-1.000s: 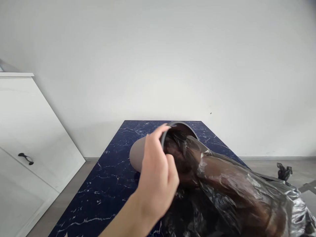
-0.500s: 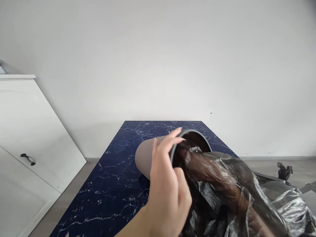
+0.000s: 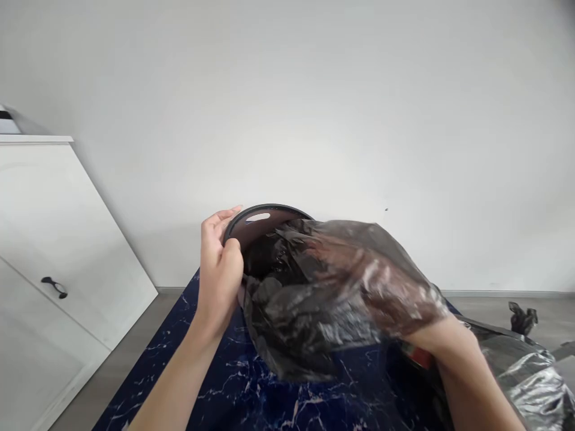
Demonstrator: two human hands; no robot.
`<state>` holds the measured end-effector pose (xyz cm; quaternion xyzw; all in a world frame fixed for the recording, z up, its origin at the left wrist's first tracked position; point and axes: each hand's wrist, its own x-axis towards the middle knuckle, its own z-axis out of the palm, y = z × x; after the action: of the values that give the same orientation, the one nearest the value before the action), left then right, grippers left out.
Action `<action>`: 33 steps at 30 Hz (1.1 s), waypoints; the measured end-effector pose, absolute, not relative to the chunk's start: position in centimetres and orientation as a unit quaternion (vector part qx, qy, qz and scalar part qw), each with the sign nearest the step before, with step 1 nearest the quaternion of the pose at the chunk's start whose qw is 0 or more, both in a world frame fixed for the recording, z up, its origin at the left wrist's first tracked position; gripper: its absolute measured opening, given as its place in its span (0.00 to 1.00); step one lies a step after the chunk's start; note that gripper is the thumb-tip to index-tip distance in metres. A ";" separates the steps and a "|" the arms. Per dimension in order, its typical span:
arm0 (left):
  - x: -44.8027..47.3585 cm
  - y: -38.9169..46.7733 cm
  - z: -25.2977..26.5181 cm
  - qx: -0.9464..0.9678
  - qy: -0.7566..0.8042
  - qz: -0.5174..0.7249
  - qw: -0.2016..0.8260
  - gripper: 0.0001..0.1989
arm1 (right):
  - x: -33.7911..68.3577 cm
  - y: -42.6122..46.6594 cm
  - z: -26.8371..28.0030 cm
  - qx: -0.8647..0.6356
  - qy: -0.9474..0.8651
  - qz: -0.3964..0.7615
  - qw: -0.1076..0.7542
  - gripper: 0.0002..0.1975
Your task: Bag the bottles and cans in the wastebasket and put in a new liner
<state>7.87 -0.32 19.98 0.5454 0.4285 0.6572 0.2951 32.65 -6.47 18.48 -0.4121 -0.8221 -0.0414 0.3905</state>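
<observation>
A grey-mauve trash can (image 3: pixel 246 229) with a dark rim and an oval handle hole stands over the table, its mouth tipped toward me. Curled around the left side of that rim is my left hand (image 3: pixel 218 263), thumb on the inside and fingers outside. A thin black trash bag (image 3: pixel 305 311) spills out of the mouth and hangs over the front. Inside the bag is my right hand (image 3: pixel 336 257), showing dimly through the plastic; its fingers are blurred and covered. My right wrist comes out of the bag's open end.
The table (image 3: pixel 179 353) has a dark blue marbled top. To the right sits another dark plastic bag (image 3: pixel 534 377) with a knotted top. A small red patch (image 3: pixel 420 357) shows under my right forearm. A white cabinet (image 3: pixel 67 239) stands left; a pale wall (image 3: pixel 287 108) rises behind.
The can has moved left and turned from lying on its side to mouth up and toward me. My left hand shifted left with it; my right arm swung into view inside the bag.
</observation>
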 end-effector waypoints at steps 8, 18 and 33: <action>5.2 3.0 19.1 0.516 0.501 0.595 0.358 0.29 | 32.2 -7.1 20.6 -0.413 -0.810 -0.024 0.417 0.14; 7.2 0.3 19.7 0.643 0.486 0.459 0.374 0.20 | 31.9 -7.5 20.8 -0.435 -0.714 0.015 0.548 0.14; 10.2 -6.0 21.8 0.847 0.198 0.479 -0.117 0.20 | 31.2 -7.9 21.2 -0.351 -0.820 0.053 0.450 0.10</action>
<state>10.21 -6.04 21.79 0.8472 0.1982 0.4789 -0.1168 31.19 -7.87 21.20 -0.3505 -0.8196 0.0529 0.4500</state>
